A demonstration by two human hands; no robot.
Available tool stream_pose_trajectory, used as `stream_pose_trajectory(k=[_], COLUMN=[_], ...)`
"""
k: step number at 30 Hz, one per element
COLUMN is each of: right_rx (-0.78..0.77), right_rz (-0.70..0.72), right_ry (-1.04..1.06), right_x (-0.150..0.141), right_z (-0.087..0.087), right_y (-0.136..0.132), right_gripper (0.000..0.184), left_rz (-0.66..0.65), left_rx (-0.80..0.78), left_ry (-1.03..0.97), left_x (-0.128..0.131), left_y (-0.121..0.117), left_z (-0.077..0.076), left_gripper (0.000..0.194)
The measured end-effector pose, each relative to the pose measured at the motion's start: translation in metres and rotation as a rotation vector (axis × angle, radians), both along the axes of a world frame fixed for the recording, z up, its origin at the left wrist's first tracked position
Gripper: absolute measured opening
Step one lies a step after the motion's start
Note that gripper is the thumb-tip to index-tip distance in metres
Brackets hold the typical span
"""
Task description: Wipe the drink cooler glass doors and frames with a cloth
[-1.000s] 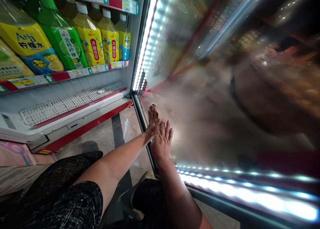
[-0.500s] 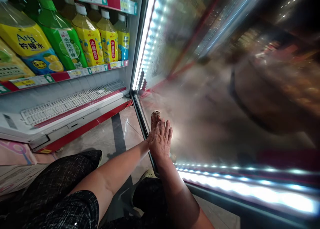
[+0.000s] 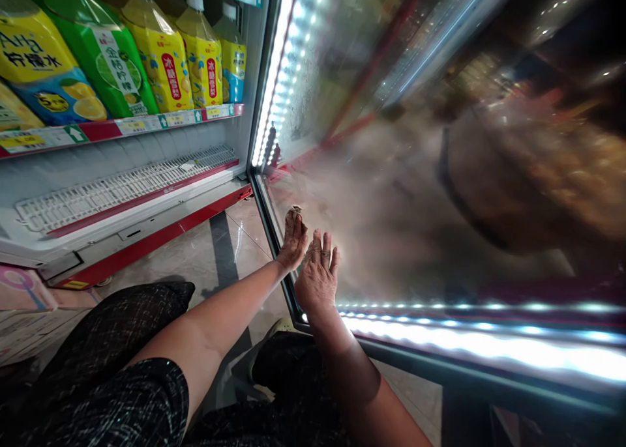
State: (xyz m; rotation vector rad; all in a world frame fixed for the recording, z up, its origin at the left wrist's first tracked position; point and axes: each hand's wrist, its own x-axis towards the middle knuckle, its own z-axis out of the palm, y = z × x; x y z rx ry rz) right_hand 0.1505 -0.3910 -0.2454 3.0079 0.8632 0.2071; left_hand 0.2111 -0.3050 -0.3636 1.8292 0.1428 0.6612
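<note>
The open glass door [image 3: 391, 238] of a drinks fridge stands in front of me, lit by LED strips along its edges. My left hand [image 3: 292, 245] presses a small crumpled brownish cloth [image 3: 296, 210] against the glass near the door's dark frame. Most of the cloth is hidden under the fingers. Just to the right, my right hand [image 3: 317, 276] lies flat on the pane with its fingers outstretched and holds nothing. A narrow gap separates the two hands.
Left of the door, yellow and green drink bottles [image 3: 115, 62] line a shelf above a white wire rack [image 3: 127, 186] in the fridge. Cardboard boxes [image 3: 24, 287] sit at lower left. My knees and shoes are close below the door over the tiled floor [image 3: 195, 238].
My left hand, with the cloth, has come out from behind my right hand and shifted slightly left and up. The right hand stays on the glass. The view has moved a little.
</note>
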Motion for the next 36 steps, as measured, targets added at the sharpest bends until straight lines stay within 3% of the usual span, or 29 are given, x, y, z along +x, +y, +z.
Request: stream_pose_trajectory(k=[2,5,9,12,17,23,30,36], right_rx=[-0.021,-0.051,-0.093,-0.137,-0.223,-0.177,-0.153,-0.155], right_rz=[-0.002,0.018,0.084,0.109,0.152,0.133,0.1,0.094], right_ry=[-0.012,-0.029,-0.054,-0.081,-0.1,-0.072,-0.011,-0.023], right_x=[-0.005,-0.012,-0.021,-0.026,-0.028,-0.027,-0.03,-0.033], right_z=[0.002,0.007,0.016,0.024,0.036,0.041,0.045,0.06], right_y=[-0.007,-0.017,-0.032,-0.044,-0.058,-0.058,-0.059,-0.065], right_gripper=[0.068,0.068,0.065,0.064,0.058,0.062,0.065,0.065], left_rz=[-0.012,-0.026,-0.085,-0.133,-0.077,-0.084,-0.121,-0.218], left_rx=[-0.019,-0.028,0.081,0.147,0.021,0.098,0.053,0.058], left_ry=[0.033,0.037,-0.055,-0.141,-0.063,-0.112,-0.04,0.034], left_x=[0.004,0.0,-0.018,-0.023,-0.014,-0.029,-0.027,-0.049], left_y=[0.008,0.001,-0.017,-0.017,-0.015,-0.036,-0.022,-0.038], left_z=[-0.005,-0.004,0.002,0.005,0.001,0.007,0.018,0.014], left_gripper=[0.067,0.068,0.068,0.067,0.067,0.067,0.068,0.073])
